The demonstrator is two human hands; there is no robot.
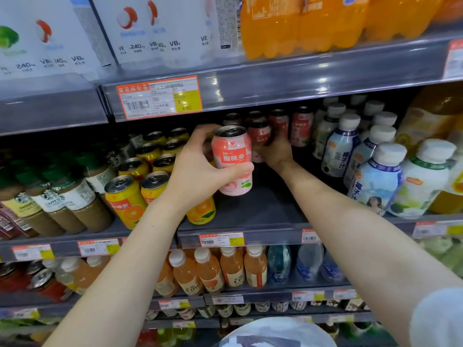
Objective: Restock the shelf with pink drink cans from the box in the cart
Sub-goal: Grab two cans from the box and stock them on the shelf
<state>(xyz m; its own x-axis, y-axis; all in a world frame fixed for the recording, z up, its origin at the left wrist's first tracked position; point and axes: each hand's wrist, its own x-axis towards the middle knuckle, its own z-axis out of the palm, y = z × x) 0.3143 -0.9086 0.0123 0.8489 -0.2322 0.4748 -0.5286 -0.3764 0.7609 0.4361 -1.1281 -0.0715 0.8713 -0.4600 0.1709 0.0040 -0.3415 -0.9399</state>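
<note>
Hands both reach onto the shelf (263,209): the left hand (198,171) grips an upright pink peach can (233,159) near the front, and the right hand (275,152) clasps a second pink can (259,136) just behind, farther back.

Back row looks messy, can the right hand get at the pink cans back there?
Likely yes: the right hand grips one back can, and the bare shelf floor before them leaves the way free.
</note>
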